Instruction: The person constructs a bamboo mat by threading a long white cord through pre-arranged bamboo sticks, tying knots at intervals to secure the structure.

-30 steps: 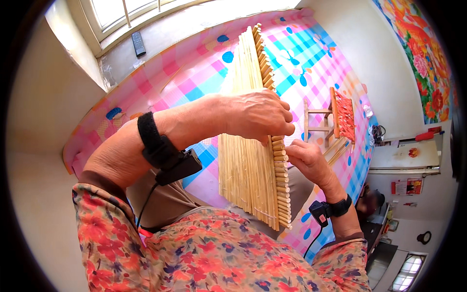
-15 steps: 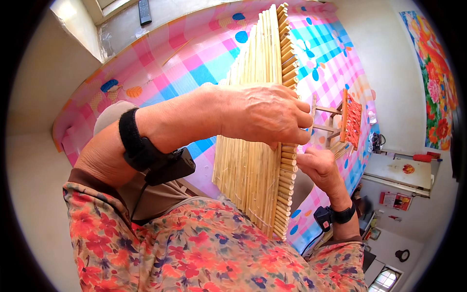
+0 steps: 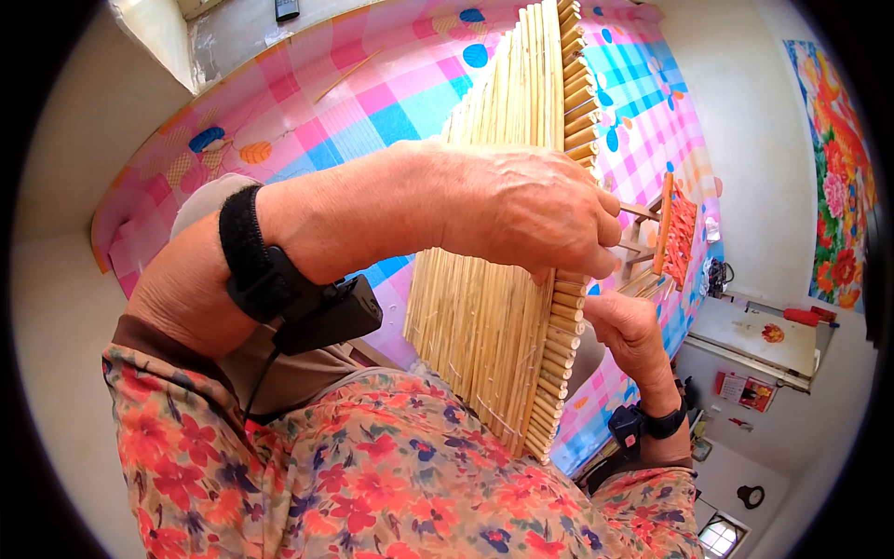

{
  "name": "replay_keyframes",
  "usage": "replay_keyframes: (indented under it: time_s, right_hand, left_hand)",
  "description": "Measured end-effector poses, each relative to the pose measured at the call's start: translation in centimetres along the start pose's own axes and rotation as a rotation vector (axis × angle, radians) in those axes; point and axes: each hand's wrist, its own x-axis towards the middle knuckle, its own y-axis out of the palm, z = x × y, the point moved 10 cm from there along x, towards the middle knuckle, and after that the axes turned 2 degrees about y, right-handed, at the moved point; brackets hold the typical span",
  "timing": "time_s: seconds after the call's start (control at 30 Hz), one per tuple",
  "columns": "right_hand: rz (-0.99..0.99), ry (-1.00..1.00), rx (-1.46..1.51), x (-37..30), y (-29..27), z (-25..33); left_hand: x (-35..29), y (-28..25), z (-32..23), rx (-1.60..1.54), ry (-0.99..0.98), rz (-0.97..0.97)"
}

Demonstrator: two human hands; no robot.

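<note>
A panel of pale yellow stalks [image 3: 494, 312], laid side by side and bound together, stands tilted in front of me. Along its right edge runs a row of round cut stalk ends [image 3: 559, 363]. My left hand [image 3: 549, 210] reaches across the panel, fingers curled over that edge and thumb at the face, closed on it. Just right of the edge and lower, my right hand [image 3: 624, 331] is closed with bent fingers; its fingertips are partly hidden, and whatever it pinches is too small to make out.
A pink and blue checked cloth [image 3: 354, 102] spreads under and beyond the panel. To the right stands a small wooden stool with a red woven seat [image 3: 682, 240]. A thin loose stalk [image 3: 346, 74] lies on the cloth, and a black remote control [image 3: 287, 9] rests on the sill.
Both hands and the panel have shifted slightly right in view, with the surroundings also moved a little. My right hand is slightly lower; my left keeps its place at the edge.
</note>
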Motion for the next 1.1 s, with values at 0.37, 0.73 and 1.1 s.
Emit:
replay_keyframes:
  time_s: [0.37, 0.73, 1.1]
  right_hand:
    - [-0.037, -0.138, -0.035, -0.1, -0.2, 1.0]
    - [-0.044, -0.212, -0.079, 0.5, 0.3, 1.6]
    - [-0.051, -0.212, -0.090, 0.4, 0.5, 2.4]
  left_hand:
    - [-0.4, -0.3, -0.1, 0.031, 0.008, -0.009]
    - [-1.1, -0.5, 0.1, 0.037, 0.003, -0.045]
    - [-1.4, -0.7, -0.1, 0.054, 0.028, -0.074]
